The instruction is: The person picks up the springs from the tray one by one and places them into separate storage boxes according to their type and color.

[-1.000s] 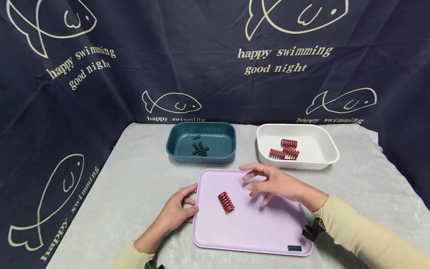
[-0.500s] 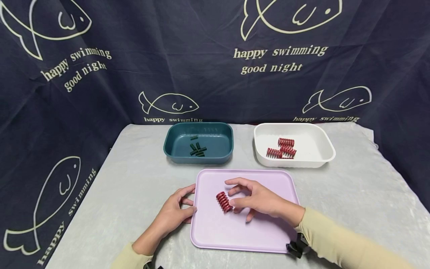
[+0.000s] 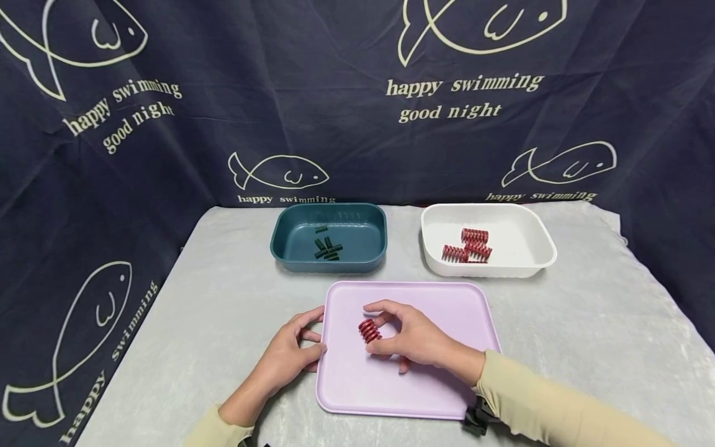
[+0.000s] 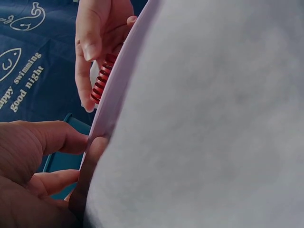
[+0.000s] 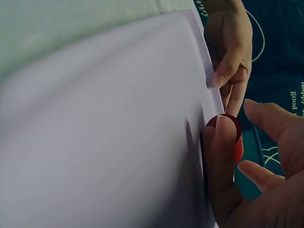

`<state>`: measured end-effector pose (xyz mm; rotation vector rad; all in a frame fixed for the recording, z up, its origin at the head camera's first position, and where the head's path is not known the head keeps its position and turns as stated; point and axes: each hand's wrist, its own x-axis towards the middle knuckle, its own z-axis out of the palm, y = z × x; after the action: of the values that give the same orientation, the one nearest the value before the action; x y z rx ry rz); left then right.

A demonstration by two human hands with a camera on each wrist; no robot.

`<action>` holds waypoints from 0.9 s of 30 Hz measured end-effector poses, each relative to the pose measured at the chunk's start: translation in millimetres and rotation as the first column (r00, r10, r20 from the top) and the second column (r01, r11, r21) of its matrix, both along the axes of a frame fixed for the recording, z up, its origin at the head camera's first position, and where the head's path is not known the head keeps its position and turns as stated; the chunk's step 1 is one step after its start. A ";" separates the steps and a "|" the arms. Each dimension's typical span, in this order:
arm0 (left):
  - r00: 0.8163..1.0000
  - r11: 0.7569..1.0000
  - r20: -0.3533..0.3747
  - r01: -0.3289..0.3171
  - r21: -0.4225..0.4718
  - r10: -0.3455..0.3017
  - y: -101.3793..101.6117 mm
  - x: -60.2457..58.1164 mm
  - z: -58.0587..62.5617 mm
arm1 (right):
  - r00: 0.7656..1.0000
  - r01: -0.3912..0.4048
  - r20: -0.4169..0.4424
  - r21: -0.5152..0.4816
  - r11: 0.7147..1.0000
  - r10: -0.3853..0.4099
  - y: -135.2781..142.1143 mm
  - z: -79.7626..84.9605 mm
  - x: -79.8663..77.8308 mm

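Note:
A red coil spring (image 3: pixel 369 331) lies tilted on the left half of a lilac tray (image 3: pixel 413 391). My right hand (image 3: pixel 410 335) is over the tray, its thumb at the spring's near end and its index finger stretched out beyond it. In the right wrist view the thumb covers part of the red spring (image 5: pixel 238 149), while the other fingers stand apart from it. My left hand (image 3: pixel 287 347) holds the tray's left rim, with fingertips at the edge in the left wrist view. The tray's near right corner is hidden behind my right sleeve.
Behind the tray stand a teal bin (image 3: pixel 329 266) with several small dark green springs (image 3: pixel 328 248) and a white bin (image 3: pixel 491 271) with several red springs (image 3: pixel 475 236). A grey cloth (image 3: pixel 234 273) covers the table. Navy fabric (image 3: pixel 357 124) hangs behind.
My right hand has moved left across the tray to the red spring. The small dark green spring at the near right corner has gone out of sight behind my arm. My left hand stays put.

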<state>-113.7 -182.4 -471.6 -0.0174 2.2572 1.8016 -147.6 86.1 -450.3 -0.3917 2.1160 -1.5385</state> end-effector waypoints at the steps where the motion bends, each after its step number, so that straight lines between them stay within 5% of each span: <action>1: 1.000 1.000 0.002 -0.003 0.005 0.003 0.2 0.1 0.2 | 1.000 -0.001 -0.007 0.007 1.000 0.001 -0.4 0.1 0.0; 27: 1.000 1.000 0.004 -0.011 0.014 0.011 1.2 2.3 1.2 | 0.990 -0.139 -0.019 0.016 0.990 0.140 11.7 8.5 -7.0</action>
<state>-111.4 -181.2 -470.3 -0.0312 2.2462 1.8212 -154.6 97.8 -441.8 -0.5404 2.0669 -1.4446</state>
